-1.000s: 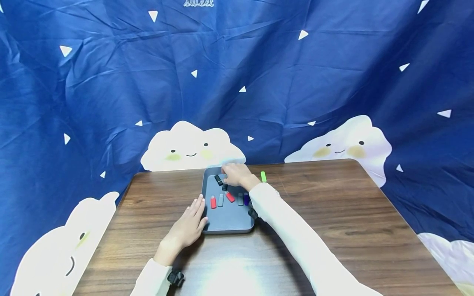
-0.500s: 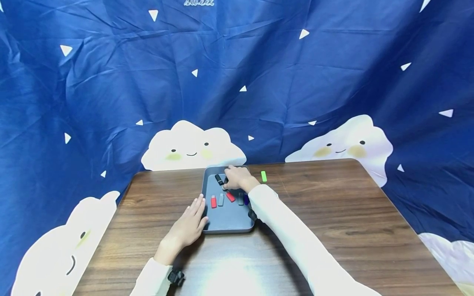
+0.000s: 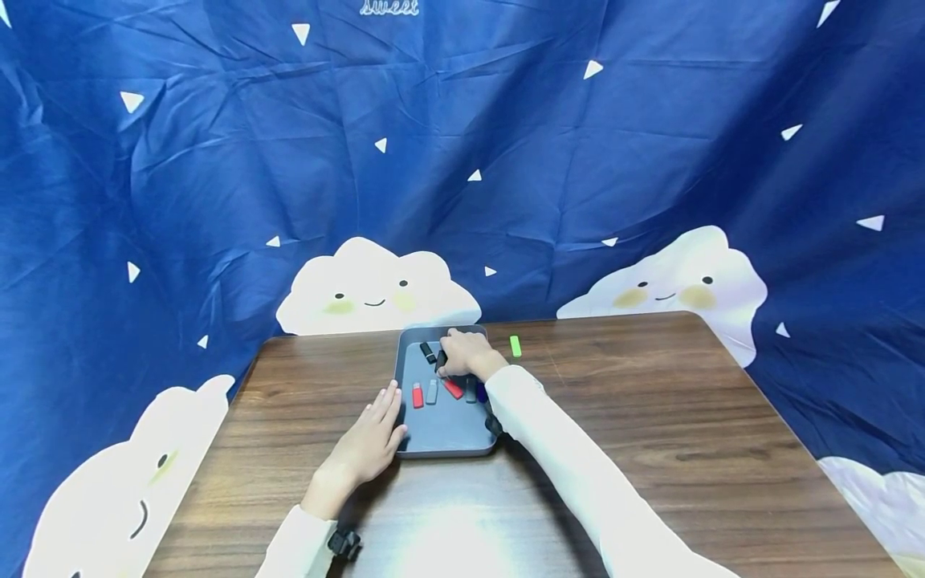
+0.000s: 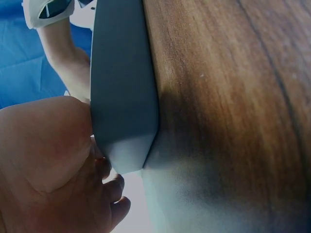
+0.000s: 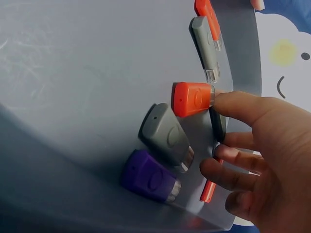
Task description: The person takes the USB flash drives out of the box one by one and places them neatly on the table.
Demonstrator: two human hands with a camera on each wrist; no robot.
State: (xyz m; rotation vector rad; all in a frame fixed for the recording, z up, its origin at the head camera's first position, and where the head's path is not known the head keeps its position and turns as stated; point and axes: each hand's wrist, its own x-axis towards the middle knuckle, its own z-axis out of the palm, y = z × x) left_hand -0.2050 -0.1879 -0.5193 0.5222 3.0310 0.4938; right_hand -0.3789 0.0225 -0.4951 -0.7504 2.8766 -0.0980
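Observation:
In the head view, my right hand [image 3: 466,353] reaches into the grey tray [image 3: 441,441]. It pinches a black USB stick [image 5: 217,125] between thumb and forefinger. The thumb also lies against the metal plug of a red USB stick [image 5: 192,99]. Below the forefinger, the other fingers curl near another red stick [image 5: 209,190], partly hidden. Grey [image 5: 165,131] and purple [image 5: 148,177] sticks lie close by. My left hand [image 3: 364,441] rests along the tray's left wall with its fingers straight; its palm [image 4: 43,145] shows in the left wrist view.
On the tray's left side lie a red stick [image 3: 417,396] and a grey one [image 3: 431,392]. A second black stick [image 3: 428,353] sits towards its far end. Beyond the tray's right edge, a green stick [image 3: 515,346] lies on the wooden table [image 3: 650,401].
My right hand has come slightly nearer within the tray and taken hold of the black stick, which has turned. The red stick beside it has shifted slightly right and nearer. My left hand stays put.

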